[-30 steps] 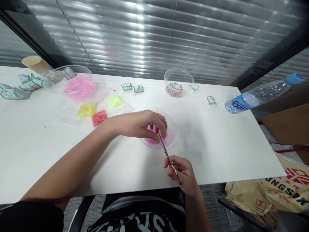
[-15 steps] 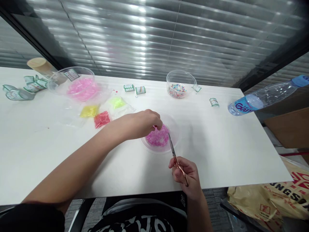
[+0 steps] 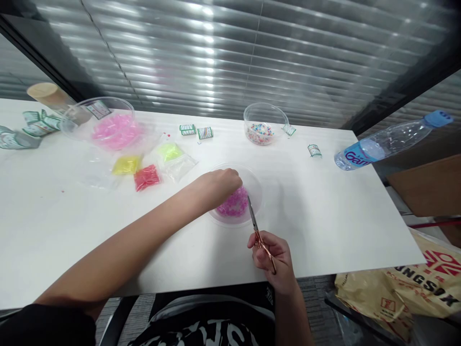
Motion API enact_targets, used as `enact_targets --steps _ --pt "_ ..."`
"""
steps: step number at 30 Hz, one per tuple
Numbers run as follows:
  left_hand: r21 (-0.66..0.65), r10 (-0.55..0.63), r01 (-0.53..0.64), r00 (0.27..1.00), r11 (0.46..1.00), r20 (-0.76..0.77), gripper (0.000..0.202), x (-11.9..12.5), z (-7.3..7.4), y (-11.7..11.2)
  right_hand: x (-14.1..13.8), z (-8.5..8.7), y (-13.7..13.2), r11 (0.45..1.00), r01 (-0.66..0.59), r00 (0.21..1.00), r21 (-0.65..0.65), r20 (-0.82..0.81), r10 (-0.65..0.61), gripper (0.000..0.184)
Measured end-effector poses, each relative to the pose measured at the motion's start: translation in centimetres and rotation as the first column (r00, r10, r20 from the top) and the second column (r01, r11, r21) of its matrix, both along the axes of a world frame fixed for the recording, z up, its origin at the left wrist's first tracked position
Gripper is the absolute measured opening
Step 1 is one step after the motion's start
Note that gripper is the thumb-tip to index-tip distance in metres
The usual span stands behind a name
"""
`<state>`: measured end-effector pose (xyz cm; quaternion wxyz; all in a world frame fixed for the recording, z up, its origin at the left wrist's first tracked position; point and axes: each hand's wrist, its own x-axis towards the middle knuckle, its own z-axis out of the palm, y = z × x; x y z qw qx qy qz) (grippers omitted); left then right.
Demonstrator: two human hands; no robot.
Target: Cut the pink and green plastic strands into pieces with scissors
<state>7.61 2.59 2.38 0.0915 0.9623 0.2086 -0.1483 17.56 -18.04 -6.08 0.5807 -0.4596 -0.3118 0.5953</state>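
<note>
My right hand (image 3: 272, 257) grips a pair of scissors (image 3: 254, 222) with copper-coloured handles, their blades closed and pointing away from me. The blade tips reach over a clear round bowl (image 3: 256, 206) that holds pink-purple beads (image 3: 233, 203). Above the back of the same bowl is my left hand (image 3: 224, 185), its fingers curled downward and closed. Its fingertips are hidden, so I cannot see what they hold, if anything. To the left of that hand lie small packets: a red one (image 3: 147, 178), a yellow one (image 3: 127, 165) and a bright green one (image 3: 170, 151).
At the back left stands a clear bowl (image 3: 134, 113) with pink material. Another bowl (image 3: 265, 106) contains multicoloured beads. Green-and-white wrappers (image 3: 205, 132) are scattered about. A plastic bottle (image 3: 365, 153) stands at the right; a brown bag (image 3: 392, 298) sits beyond the table (image 3: 342, 226).
The view has shifted slightly, so things on the table appear a little further left. My left hand has turned, its knuckles now lower and fingers more hidden. The scissors stay in my right hand.
</note>
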Motion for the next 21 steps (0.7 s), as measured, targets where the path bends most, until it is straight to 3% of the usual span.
enact_targets --steps 6,11,16,21 --pt "-0.013 0.005 -0.005 1.0 1.0 0.007 0.021 0.1 -0.1 0.1 -0.3 0.4 -0.1 0.997 0.047 0.998 -0.068 0.031 -0.045 0.038" --pt "-0.164 -0.016 0.05 0.978 0.985 0.206 0.021 -1.2 1.5 0.7 -0.2 0.4 -0.1 0.999 0.046 0.997 -0.023 0.068 -0.044 0.037" --pt "-0.355 -0.02 0.2 0.892 0.913 0.451 0.018 -2.9 3.9 1.4 0.0 0.5 0.1 0.999 -0.005 0.997 0.052 0.079 0.001 0.041" --pt "-0.438 -0.029 0.266 0.879 0.859 0.476 0.017 -3.1 4.5 1.2 -0.1 0.5 0.0 0.999 -0.01 0.996 0.03 0.089 0.008 0.033"
